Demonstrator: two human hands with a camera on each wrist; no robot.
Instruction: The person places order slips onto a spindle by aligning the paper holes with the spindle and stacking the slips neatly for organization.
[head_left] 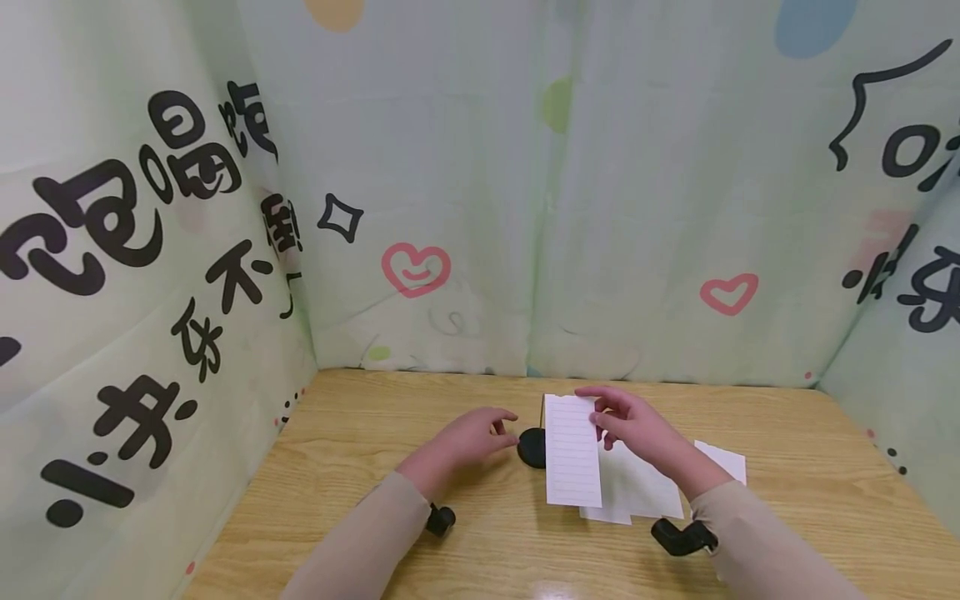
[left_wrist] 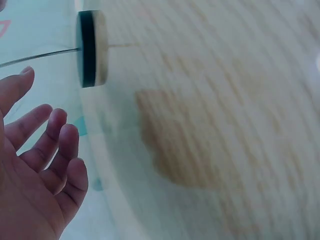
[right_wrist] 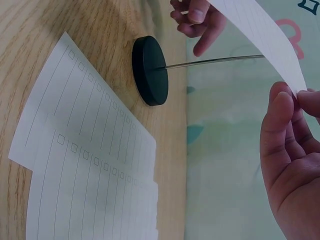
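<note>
My right hand (head_left: pixel 633 429) pinches a narrow white lined sheet (head_left: pixel 572 454) by its edge, holding it up above the table. Thumb and finger meet on that edge in the right wrist view, where the sheet (right_wrist: pixel 262 35) bows slightly. Just behind the sheet stands a paper spike with a round black base (head_left: pixel 531 448) and a thin upright metal rod (right_wrist: pixel 215 61); the sheet hides the rod's tip. To the left of the base is my left hand (head_left: pixel 472 435), empty, its fingers loosely bent. Seen from the left wrist, the palm (left_wrist: pixel 30 200) faces the rod.
Overlapping lined sheets with small checkboxes (right_wrist: pixel 85 110) lie on the wooden table (head_left: pixel 360 467) under and beside my right hand. Another white sheet (head_left: pixel 726 460) shows past the right forearm. Printed curtains (head_left: pixel 480 183) enclose the table's back and sides.
</note>
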